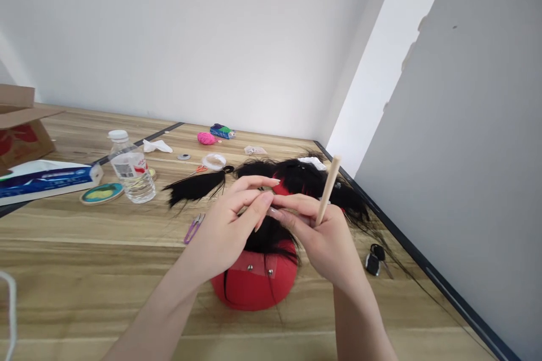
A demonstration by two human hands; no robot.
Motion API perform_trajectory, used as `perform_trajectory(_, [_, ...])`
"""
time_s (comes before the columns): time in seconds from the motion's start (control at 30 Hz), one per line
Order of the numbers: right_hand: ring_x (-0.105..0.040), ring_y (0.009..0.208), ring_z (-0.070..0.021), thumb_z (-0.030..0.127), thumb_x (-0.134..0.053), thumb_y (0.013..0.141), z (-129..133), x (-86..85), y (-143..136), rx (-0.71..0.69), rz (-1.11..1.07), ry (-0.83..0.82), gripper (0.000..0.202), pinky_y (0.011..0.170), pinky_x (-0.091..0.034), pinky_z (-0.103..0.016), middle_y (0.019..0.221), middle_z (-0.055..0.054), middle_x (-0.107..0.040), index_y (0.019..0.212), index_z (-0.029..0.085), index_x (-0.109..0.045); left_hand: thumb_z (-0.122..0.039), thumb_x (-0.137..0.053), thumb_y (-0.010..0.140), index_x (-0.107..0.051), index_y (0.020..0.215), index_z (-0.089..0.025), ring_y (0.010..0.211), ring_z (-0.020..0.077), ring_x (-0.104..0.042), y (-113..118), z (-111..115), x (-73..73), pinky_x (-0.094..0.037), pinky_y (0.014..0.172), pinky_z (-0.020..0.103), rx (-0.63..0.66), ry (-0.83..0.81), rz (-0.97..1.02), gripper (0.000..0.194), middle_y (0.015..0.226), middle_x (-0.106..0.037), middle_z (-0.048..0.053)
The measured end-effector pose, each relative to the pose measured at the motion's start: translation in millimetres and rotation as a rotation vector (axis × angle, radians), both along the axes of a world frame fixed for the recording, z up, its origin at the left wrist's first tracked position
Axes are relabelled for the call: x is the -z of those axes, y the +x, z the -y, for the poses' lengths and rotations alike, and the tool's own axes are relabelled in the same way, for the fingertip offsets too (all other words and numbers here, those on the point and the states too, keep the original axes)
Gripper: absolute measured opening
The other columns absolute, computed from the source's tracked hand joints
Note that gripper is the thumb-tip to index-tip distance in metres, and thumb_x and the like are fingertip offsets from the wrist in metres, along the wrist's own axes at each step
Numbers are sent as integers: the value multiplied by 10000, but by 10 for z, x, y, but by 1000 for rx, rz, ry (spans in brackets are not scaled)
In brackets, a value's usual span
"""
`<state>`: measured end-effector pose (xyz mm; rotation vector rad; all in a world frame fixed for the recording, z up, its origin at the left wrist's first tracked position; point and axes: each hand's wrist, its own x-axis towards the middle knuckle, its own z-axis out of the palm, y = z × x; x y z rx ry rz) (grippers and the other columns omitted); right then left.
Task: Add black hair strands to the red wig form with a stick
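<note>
A red rounded head form [260, 293] sits in front of me on the table, with black hair [271, 235] spread over its top. A clear strip with two shiny round pin heads [249, 267] lies across its near side. Above the hair, my left hand [237, 208] is closed in a pinch, its fingertips meeting those of my other hand; whatever is between them is too small to make out. My right hand [317, 231] grips a thin wooden stick [328, 189], which points up between thumb and forefinger; its lower end is hidden by the fingers.
Behind lie more black hair [302, 175] and a tied hair bundle [197, 187]. Purple thread snips [195, 229], a water bottle [133, 172], a round coaster [101, 194], a long blue box [48, 180] and a cardboard box [25, 141] stand left. Keys [375, 260] lie right.
</note>
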<state>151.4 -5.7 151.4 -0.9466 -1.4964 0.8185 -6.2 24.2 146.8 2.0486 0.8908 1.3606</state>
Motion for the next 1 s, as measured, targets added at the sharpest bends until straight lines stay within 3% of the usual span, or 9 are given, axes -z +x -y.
perform_trajectory(0.1, [-694,844,-176,182,-687,805,-12,10,24,24,40,14,123,797,-570,-298,868,-11,-762,852,247,-781,-358,-475,928,-474,512,-180,989,203,-622,7,-13,5,-513,697,293,-8,-13,70,453,1155,-654,60])
perform_trajectory(0.27, [-681,832,-197,273,-678,824,-16,33,98,129,158,20,103,788,-545,-319,845,-29,-754,833,222,-767,-327,-510,921,-451,524,-182,1175,227,-542,-75,-101,24,-460,940,350,-108,50,242,427,1158,-641,51])
perform_trajectory(0.43, [-672,848,-224,316,-661,829,-29,20,269,289,245,18,141,761,-531,-332,874,-45,-751,836,216,-761,-344,-544,899,-452,509,-186,1100,214,-576,-292,-249,14,-440,945,353,-293,106,261,431,1109,-644,40])
perform_trajectory(0.53, [-633,673,-185,346,-695,798,-26,-13,365,408,214,17,178,623,-514,-302,846,-49,-740,892,214,-766,-335,-539,894,-489,514,-192,1084,216,-578,-417,-303,-17,-428,966,366,-448,214,175,409,1080,-654,48])
perform_trajectory(0.6, [-494,467,-127,378,-721,771,-9,-34,390,466,181,-12,254,448,-417,-262,652,-20,-677,957,211,-762,-335,-538,889,-504,524,-192,1065,216,-589,-447,-306,-29,-421,983,377,-493,253,120,394,1081,-655,53])
perform_trajectory(0.7, [-270,362,-78,401,-734,755,29,-45,345,410,171,-50,320,350,-251,-234,411,61,-424,1014,213,-754,-353,-520,899,-493,521,-189,1104,218,-583,-370,-255,-19,-439,975,358,-388,225,78,413,1105,-653,56])
perform_trajectory(0.8, [-267,366,-77,378,-732,761,53,-20,225,260,206,-60,369,367,-296,-229,393,88,-327,1099,231,-732,-360,-491,920,-506,530,-186,1146,221,-570,-191,-167,14,-480,938,335,-169,150,15,427,1142,-645,62])
perform_trajectory(0.9, [-457,420,-117,330,-704,789,39,18,98,142,230,-66,398,469,-460,-261,440,63,-476,1178,245,-698,-345,-462,940,-526,559,-186,1161,208,-570,-31,-94,43,-532,853,296,18,62,-53,419,1183,-628,56])
perform_trajectory(1.0, [-680,749,-202,264,-642,830,-3,43,23,125,209,8,300,726,-564,-336,799,-30,-735,1117,245,-728,-334,-452,947,-535,568,-185,1148,209,-586,39,-63,59,-562,790,285,91,26,-39,417,1199,-622,60])
